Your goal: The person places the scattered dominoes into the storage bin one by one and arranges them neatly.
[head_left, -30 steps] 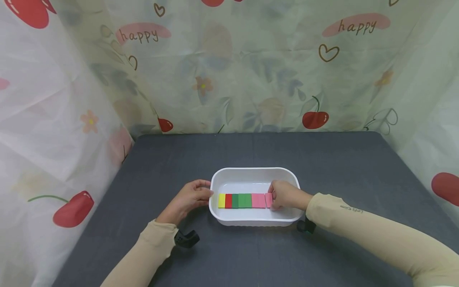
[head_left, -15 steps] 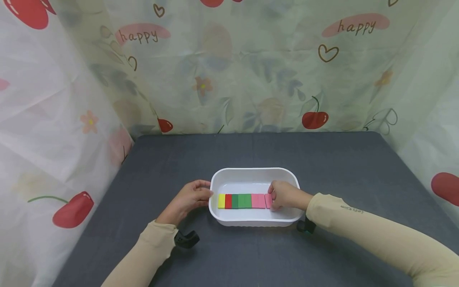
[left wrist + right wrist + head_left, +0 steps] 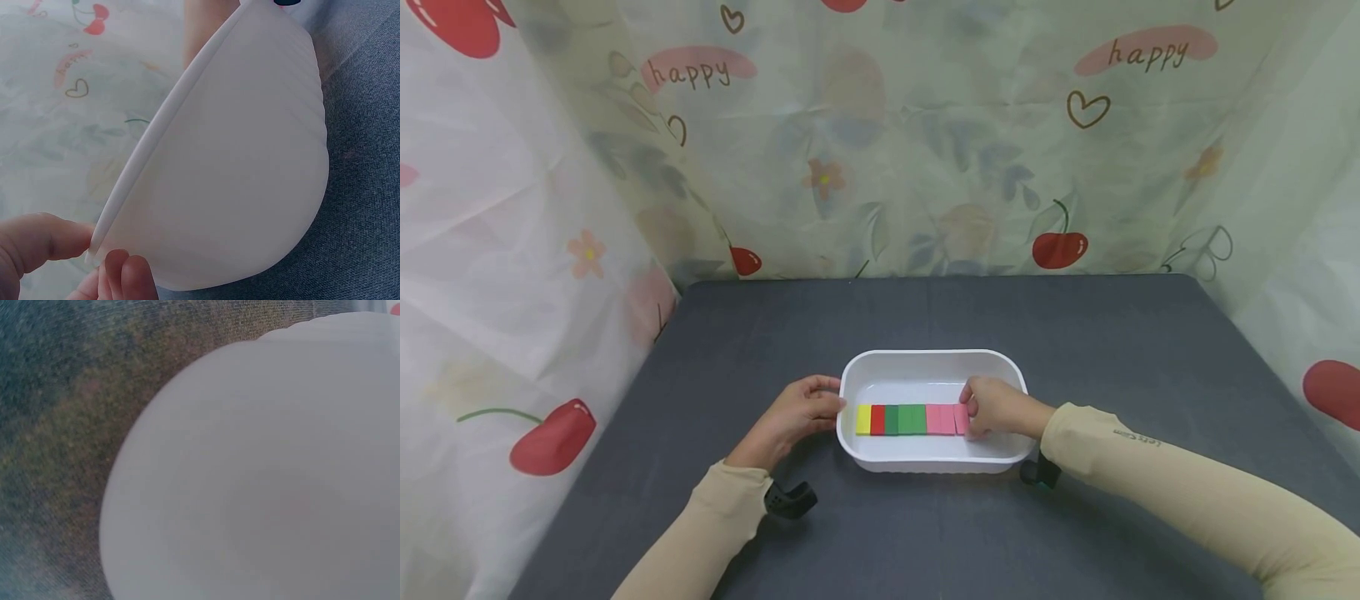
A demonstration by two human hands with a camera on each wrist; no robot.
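A white plastic tub [image 3: 910,390] with rounded corners stands on the dark table in the head view. At its left end my left hand [image 3: 793,418] pinches the rim; in the left wrist view the thumb [image 3: 59,237] is on one side of the rim and the fingers on the other. Across the tub's floor runs a row of small flat blocks: yellow [image 3: 863,420], red [image 3: 877,420], then green [image 3: 912,419] and pink [image 3: 940,419]. Inside the tub, my right hand [image 3: 1006,408] has curled fingers at the rightmost pink block [image 3: 961,419], partly covering it. The right wrist view shows only the tub's outer wall [image 3: 250,456].
The dark grey tabletop [image 3: 925,317] extends around the tub on all sides. A patterned curtain [image 3: 895,150] rises behind the table and along both sides. Black wrist straps [image 3: 792,500] sit under the cream sleeves [image 3: 1165,483].
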